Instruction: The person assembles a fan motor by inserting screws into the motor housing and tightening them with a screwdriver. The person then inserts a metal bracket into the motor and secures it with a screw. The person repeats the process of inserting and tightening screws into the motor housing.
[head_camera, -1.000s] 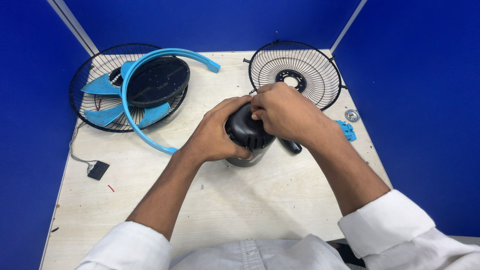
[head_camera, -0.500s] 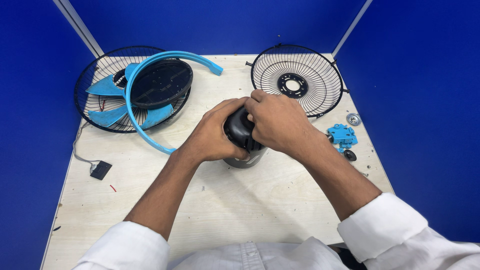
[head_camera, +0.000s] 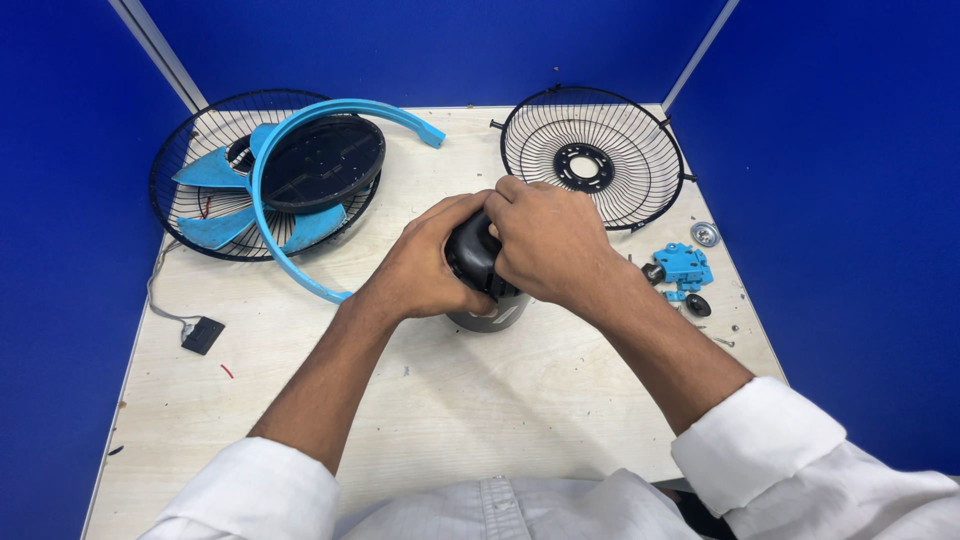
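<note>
My right hand (head_camera: 548, 243) has slid lower over the black motor housing (head_camera: 474, 256) than a second ago; my left hand (head_camera: 424, 272) stays wrapped round its side. Both clasp this smooth, rounded plastic body mid-table (head_camera: 400, 420), between two round wire grilles.

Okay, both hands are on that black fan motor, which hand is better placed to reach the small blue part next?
Right. The right hand is likely better placed: the small blue part lies on its side of the black fan motor. The left hand would have to cross over the motor.
</note>
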